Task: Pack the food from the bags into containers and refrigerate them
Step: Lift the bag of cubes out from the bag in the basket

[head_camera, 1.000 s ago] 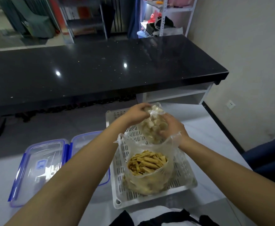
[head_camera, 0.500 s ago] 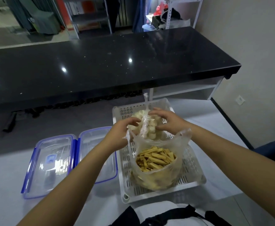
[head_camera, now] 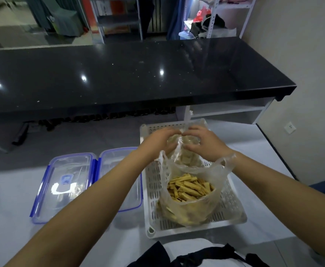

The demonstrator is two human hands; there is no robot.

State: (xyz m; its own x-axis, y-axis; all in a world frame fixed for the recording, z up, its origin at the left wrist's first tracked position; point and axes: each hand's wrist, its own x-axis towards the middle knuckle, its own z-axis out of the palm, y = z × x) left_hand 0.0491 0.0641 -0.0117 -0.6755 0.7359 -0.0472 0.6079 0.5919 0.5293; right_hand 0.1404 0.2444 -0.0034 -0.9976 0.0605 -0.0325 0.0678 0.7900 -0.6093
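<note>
Both my hands dropped to the far bag (head_camera: 185, 151), at 12 o'clock in the basket (head_camera: 233, 212) — left hand (head_camera: 160, 140) and right hand (head_camera: 204, 144) pinching its twisted neck. Untying underway; 2 containers (head_camera: 65, 182) unfilled at 9 o'clock.

Your pale table (head_camera: 13, 193) carries a white slotted basket (head_camera: 233, 214) on the right and, just left of it, a clear container (head_camera: 119, 160) beside its blue-edged lid (head_camera: 61, 182).

Two bags (head_camera: 188, 195) in basket (head_camera: 233, 211) — containers (head_camera: 61, 187) left
</note>
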